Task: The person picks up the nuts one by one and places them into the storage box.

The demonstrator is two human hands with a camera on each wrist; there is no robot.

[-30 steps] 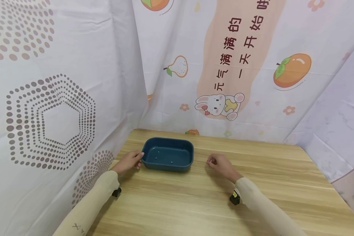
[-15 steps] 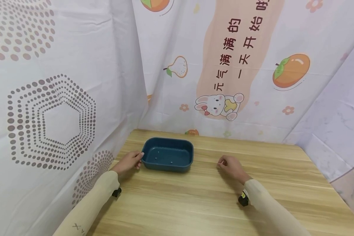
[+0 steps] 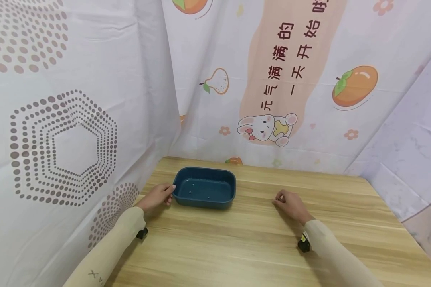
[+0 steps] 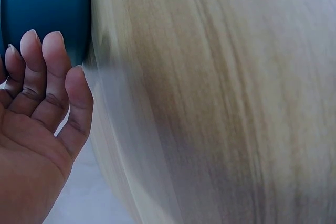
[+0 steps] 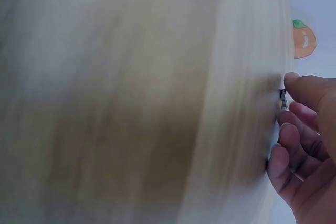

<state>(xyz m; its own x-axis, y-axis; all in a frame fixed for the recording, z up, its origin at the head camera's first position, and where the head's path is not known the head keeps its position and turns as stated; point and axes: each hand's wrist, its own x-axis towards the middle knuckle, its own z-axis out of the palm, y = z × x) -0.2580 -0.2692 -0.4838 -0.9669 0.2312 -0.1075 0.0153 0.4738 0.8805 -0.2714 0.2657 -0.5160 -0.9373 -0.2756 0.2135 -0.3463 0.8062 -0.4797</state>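
Note:
A dark blue rectangular plastic basin [image 3: 204,204] with rounded corners stands on the table in the head view. Three tiny shiny dots show on its floor. My left hand [image 3: 159,196] holds the basin's left rim, thumb on top; in the left wrist view its fingertips [image 4: 52,43] lie along the outer wall. Well to the right of the basin, my right hand [image 3: 290,205] is low over the table. Between its thumb and forefinger is a small dark metallic piece [image 5: 283,99], its kind too small to make out. The other fingers curl beneath.
The wood-grain table [image 3: 215,247] ends at the back against a hanging cloth [image 3: 208,131] printed with fruit and a rabbit. Another white cloth [image 3: 129,99] with dotted patterns closes off the left side. A dark wrist device [image 3: 303,243] sits under the right sleeve.
My right hand has moved to the right, away from the basin, and the small dark piece now shows at its fingertips. The left hand and the basin have stayed in place.

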